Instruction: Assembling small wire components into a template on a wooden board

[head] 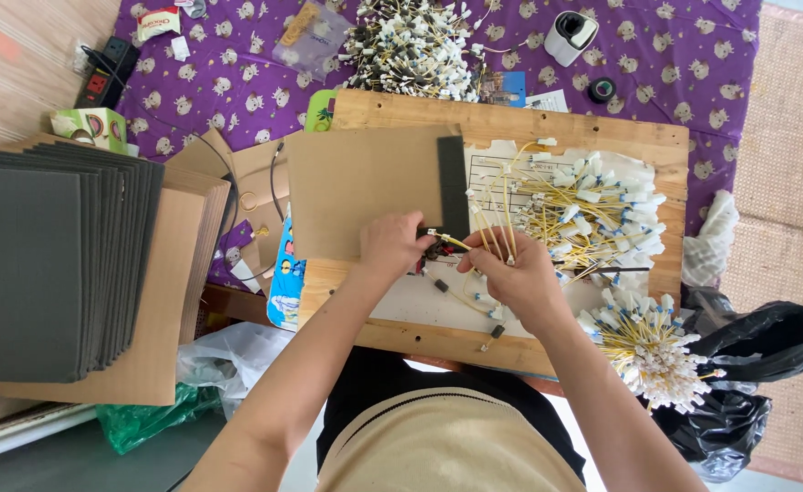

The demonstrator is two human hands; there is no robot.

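- A cream knitted top and dark garment [447, 437] are seen nearest the camera, with both forearms reaching forward over the worktop [392, 337], a bare plywood board laid on a purple patterned cloth [219, 82].
- The left hand [390, 244] is closed in a pinch on the near end of a thin yellow wire [451, 240]; the right hand [511, 273] is closed around a small bunch of the same wires, held just beside the left. The hands are nearly touching.
- The wire is located between the two hands, above the middle of the board.
- Handling is judged as follows: very light, thin and limp along its length, easily bent. The white plastic ends are judged stiffer and are the better place to be gripped; the strand itself would slip or kink.
- A fanned spread of wires [593, 214] with white and blue-tipped ends lies on white paper to the right; a tied bundle [647, 346] rests at the board's right corner, against a black bag [747, 364].
- A further heap [415, 46] lies on the cloth beyond the board.
- A flat brown card sheet [365, 187] with a dark foam strip [453, 182] lies just beyond the left hand.
- A stack of grey foam sheets [46, 264] on brown card sits well to the left.
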